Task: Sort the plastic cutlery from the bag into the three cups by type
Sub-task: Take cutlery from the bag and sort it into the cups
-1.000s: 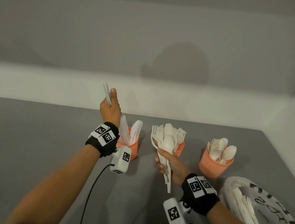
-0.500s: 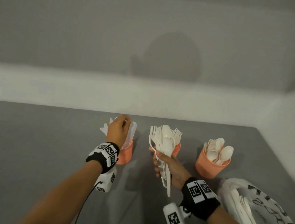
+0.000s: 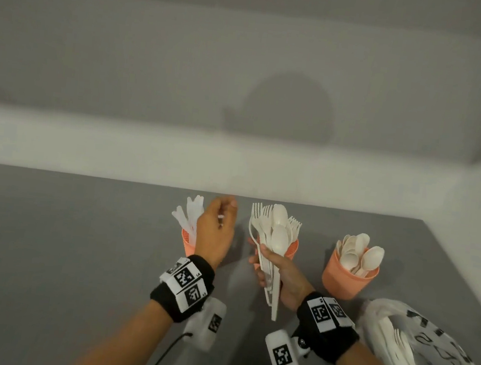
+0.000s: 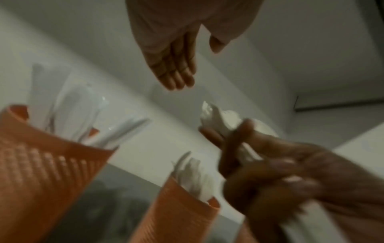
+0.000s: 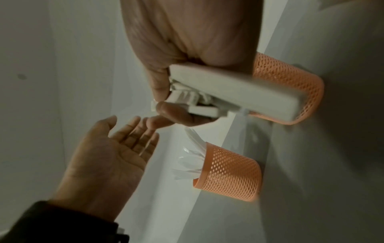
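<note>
From the head view I see my right hand (image 3: 278, 273) gripping a cutlery bundle (image 3: 271, 240); only the right wrist view shows my left hand's (image 5: 116, 146) bare, relaxed palm beside the knife cup (image 5: 228, 172).

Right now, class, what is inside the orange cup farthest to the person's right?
The right-hand cup holds white plastic spoons, bowls up above the rim. Their handles, and anything beneath them, are hidden by the cup's wall.
</note>
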`<act>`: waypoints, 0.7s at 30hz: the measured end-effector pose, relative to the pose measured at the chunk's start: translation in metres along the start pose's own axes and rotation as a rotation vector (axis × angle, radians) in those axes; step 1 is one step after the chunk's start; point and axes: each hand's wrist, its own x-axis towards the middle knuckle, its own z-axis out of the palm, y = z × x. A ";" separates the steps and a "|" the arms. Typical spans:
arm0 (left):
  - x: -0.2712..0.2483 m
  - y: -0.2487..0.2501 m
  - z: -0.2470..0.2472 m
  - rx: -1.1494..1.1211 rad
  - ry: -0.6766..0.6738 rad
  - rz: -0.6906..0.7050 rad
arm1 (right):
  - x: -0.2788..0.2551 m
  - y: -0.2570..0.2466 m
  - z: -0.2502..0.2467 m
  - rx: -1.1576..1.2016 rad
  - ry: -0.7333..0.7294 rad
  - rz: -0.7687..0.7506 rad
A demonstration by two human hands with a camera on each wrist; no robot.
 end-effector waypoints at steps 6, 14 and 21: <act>-0.036 -0.013 0.017 -0.083 -0.348 -0.301 | -0.006 0.006 0.007 -0.001 -0.033 -0.069; -0.049 -0.009 0.019 -0.072 -0.261 -0.299 | -0.018 0.013 0.004 -0.053 0.002 -0.060; -0.039 -0.003 0.014 -0.261 0.063 -0.388 | -0.027 0.017 -0.001 -0.098 0.027 -0.059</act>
